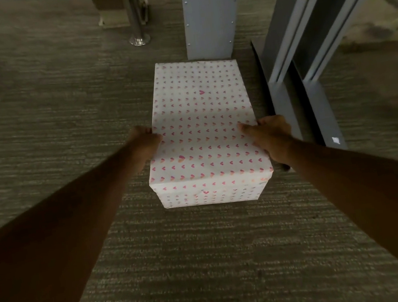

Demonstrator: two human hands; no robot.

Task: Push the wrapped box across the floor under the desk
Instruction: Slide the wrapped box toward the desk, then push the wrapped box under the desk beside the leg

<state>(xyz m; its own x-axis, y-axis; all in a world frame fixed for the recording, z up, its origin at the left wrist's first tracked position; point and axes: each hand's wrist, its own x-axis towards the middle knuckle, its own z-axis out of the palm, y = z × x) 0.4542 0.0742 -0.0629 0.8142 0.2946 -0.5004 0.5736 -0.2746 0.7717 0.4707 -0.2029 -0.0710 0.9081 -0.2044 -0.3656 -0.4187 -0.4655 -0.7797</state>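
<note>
Desk leg (210, 23) blocks box (202, 129) ahead; carpet (69, 105) left free.

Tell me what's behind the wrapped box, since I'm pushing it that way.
Directly behind the wrapped box stands a grey desk leg panel; its base is hidden by the box. Carpet lies left of it.

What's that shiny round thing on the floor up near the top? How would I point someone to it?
Start at the wide grey desk leg standing just beyond the wrapped box. Look left of that leg, across a strip of carpet, to the thin metal post. The round foot at its base is the only shiny, disc-shaped thing; everything nearby is flat, matt and square-edged.
</note>
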